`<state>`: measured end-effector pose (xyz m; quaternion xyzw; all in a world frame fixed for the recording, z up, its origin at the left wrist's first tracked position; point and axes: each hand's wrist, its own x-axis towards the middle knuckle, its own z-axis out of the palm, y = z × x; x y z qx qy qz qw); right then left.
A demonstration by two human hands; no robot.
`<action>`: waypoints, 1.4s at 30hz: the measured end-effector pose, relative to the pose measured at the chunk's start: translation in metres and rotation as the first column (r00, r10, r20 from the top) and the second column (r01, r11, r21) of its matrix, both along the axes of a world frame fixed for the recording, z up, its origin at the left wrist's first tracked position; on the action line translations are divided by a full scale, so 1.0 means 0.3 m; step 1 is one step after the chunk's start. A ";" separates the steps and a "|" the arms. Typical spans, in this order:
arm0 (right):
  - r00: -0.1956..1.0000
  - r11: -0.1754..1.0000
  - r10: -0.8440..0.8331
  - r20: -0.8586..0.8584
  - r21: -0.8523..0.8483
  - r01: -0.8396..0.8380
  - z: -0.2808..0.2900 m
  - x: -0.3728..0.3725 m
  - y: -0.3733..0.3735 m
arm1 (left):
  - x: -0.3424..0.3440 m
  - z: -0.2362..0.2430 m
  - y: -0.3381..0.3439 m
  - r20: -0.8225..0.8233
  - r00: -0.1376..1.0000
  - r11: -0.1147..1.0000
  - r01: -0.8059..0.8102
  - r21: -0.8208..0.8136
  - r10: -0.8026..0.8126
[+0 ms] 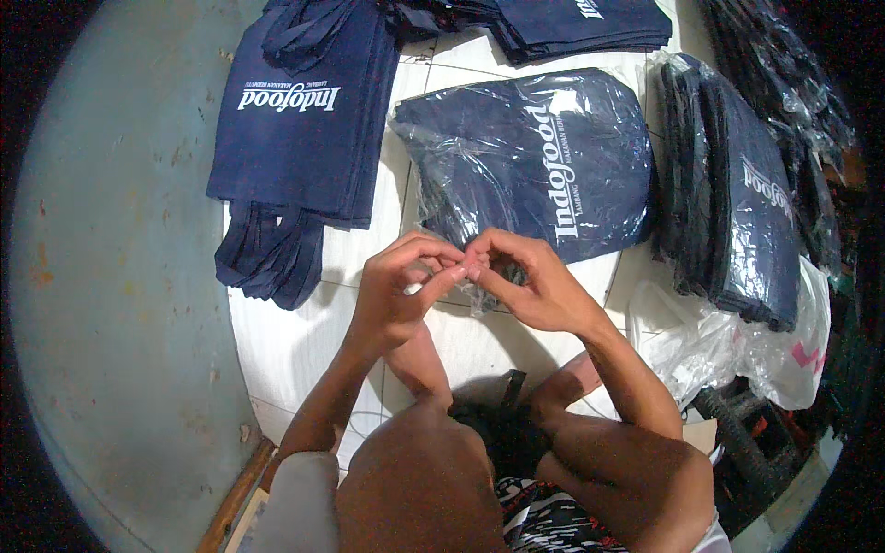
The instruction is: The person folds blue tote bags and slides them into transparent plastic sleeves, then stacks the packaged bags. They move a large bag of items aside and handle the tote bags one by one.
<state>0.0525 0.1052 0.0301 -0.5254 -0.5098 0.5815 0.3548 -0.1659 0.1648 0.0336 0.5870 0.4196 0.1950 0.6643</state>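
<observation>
My left hand (413, 281) and my right hand (512, 276) meet with pinched fingertips at the near end of a clear plastic wrapper (433, 166) around a flat navy bag bundle (599, 157) with white lettering. Both pinches appear closed on the crinkled plastic, though the exact bit between the fingertips is small and partly hidden. The bundle lies on white floor tiles (295, 350) just beyond my hands.
Navy tote bags (295, 157) lie stacked at upper left, another stack (581, 37) at the top. Wrapped bundles (719, 194) line the right, above white plastic (784, 359) and a dark object (747, 442). A grey surface (120, 276) borders the left. My bare legs fill the bottom.
</observation>
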 end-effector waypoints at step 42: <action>0.899 0.940 0.317 0.303 -0.226 -0.255 -0.126 -0.059 0.052 | -0.167 -0.180 -0.409 -0.372 0.907 0.964 -0.110 0.242 0.197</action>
